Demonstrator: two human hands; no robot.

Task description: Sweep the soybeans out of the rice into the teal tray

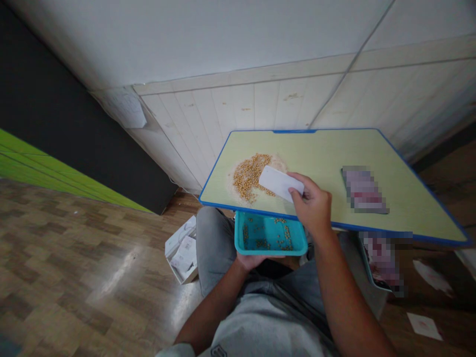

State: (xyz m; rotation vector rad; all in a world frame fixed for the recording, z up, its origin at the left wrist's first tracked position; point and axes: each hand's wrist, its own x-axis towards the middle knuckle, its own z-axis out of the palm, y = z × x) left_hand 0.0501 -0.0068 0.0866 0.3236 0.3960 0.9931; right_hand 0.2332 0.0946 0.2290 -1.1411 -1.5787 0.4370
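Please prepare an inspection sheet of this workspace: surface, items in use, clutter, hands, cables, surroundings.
Surface: pale green tabletop, blue edging.
Items in use: soybeans and pale grains heaped on the tabletop; turquoise tray below its near edge, some beans inside; white rectangular plate partly over the heap.
Clutter: pixelated item on tabletop; open white box on floor.
Hands: right hand grips the plate; left hand supports the tray.
Cables: grey cable along wall.
Surroundings: panelled wall, wood-look floor.

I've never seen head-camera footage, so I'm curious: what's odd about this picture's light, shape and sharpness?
All in the head view: glare streaks the wooden floor; the table looks stretched toward the lower right, perhaps by the lens; the small golden pieces look slightly soft; blocky pixelation hides an item on the table.
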